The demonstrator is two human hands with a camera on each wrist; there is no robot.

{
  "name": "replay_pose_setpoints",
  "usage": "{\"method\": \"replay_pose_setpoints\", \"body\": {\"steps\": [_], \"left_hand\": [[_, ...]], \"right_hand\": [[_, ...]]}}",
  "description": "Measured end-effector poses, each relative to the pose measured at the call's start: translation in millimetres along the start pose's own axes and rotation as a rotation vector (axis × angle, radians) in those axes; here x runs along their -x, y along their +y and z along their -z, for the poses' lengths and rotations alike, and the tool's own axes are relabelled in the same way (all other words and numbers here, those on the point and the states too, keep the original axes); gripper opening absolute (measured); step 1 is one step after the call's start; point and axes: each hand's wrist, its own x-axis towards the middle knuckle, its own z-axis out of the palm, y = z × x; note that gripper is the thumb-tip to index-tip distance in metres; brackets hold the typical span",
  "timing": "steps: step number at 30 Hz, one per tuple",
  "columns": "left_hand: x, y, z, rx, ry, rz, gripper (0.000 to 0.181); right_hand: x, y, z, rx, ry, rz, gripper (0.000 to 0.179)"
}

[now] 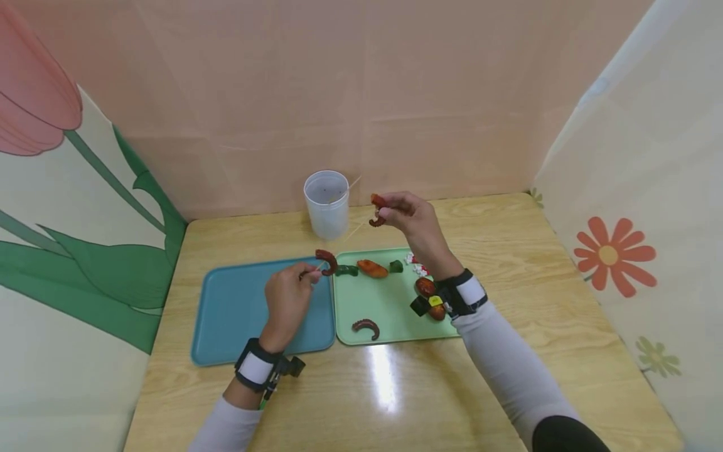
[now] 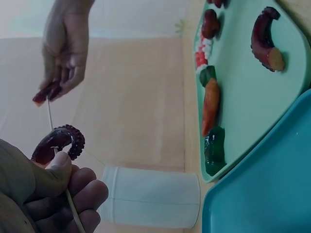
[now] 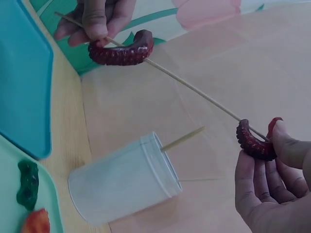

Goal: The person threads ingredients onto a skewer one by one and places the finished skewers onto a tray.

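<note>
Skewer (image 3: 192, 88) held aloft on a slant, between left hand (image 1: 287, 300) and right hand (image 1: 417, 226). Left fingers curled in a narrow pinch on the shaft, close beside a first curved, dark-red tentacle piece (image 1: 329, 262) threaded on the stick. Right fingers likewise narrow, holding a second tentacle piece (image 3: 256, 145) at the far end of the skewer, well apart from the first; depth of any piercing there impossible to tell.

Below, on the wooden surface (image 1: 508, 251), blue tray (image 1: 231, 307) on the left and pale green tray (image 1: 390, 314) just beside it. Third tentacle piece (image 1: 367, 328) near the front edge of the green tray, curled and lying flat. Along the back of the same tray, dark green piece (image 1: 347, 270), orange piece (image 1: 373, 269), another green chunk (image 1: 396, 267) and red-and-white pieces (image 1: 420, 270); glossy brown-red pieces (image 1: 425, 287) partly behind the right wrist. Behind the trays, upright whitish cup (image 1: 329, 216) with sticks (image 3: 183, 139) leaning inside.
</note>
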Motion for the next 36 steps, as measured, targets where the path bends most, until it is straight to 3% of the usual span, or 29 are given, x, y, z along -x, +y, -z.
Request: {"method": "replay_pose_setpoints", "body": {"steps": [9, 11, 16, 18, 22, 29, 36], "left_hand": [[1.5, -2.4, 0.4, -0.004, 0.027, -0.039, 0.005], [1.7, -1.8, 0.5, -0.011, 0.035, -0.043, 0.005], [-2.2, 6.4, -0.9, -0.02, 0.043, -0.085, 0.007], [-5.1, 10.5, -2.0, -0.01, 0.046, -0.1, 0.007], [-8.6, 14.7, -3.1, 0.006, 0.058, -0.096, 0.007], [-7.1, 14.4, -1.3, -0.004, 0.052, -0.077, 0.009], [-5.8, 8.7, 4.0, 0.01, 0.061, -0.04, 0.008]], "right_hand": [[-1.1, 1.1, -1.9, -0.145, -0.016, -0.099, 0.036], [0.2, 3.1, -3.3, -0.111, -0.029, -0.118, 0.031], [6.8, 11.8, -20.4, 0.088, -0.137, -0.161, 0.023], [9.5, 15.0, -30.3, 0.106, -0.158, -0.16, 0.024], [12.9, 18.4, -41.9, 0.073, -0.128, -0.139, 0.025], [12.9, 21.8, -42.8, 0.108, -0.129, -0.168, 0.021], [18.1, 33.6, -37.4, 0.219, -0.199, -0.151, 0.036]]}}
